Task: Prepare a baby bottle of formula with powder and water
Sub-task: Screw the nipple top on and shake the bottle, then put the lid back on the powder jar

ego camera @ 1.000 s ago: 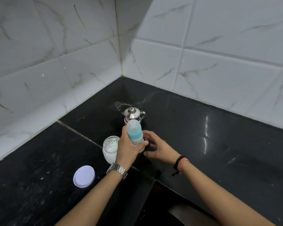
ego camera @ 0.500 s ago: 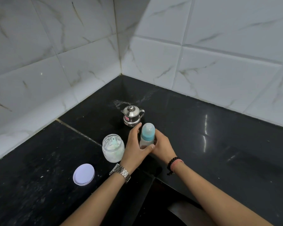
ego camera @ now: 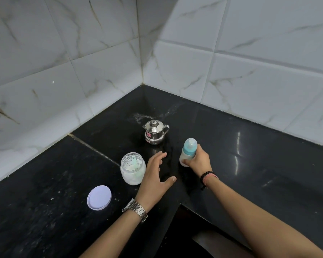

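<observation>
A baby bottle [ego camera: 188, 151] with a teal collar, clear cap and milky liquid stands slightly tilted on the black counter [ego camera: 250, 155]. My right hand [ego camera: 199, 161] grips its lower body. My left hand [ego camera: 155, 175], with a metal watch on the wrist, hovers empty with spread fingers just right of the open glass powder jar [ego camera: 132, 169]. A pale green scoop lies inside that jar. A small steel kettle [ego camera: 154, 132] with a lid stands behind, toward the corner.
The jar's white lid [ego camera: 99, 197] lies flat at the front left. White marble-tiled walls [ego camera: 82, 71] meet in a corner behind the kettle. The counter's front edge steps inward between my forearms. Powder specks dot the left slab.
The bottle passed from both hands to my right hand alone and moved right. My left hand let go and drew back toward the jar.
</observation>
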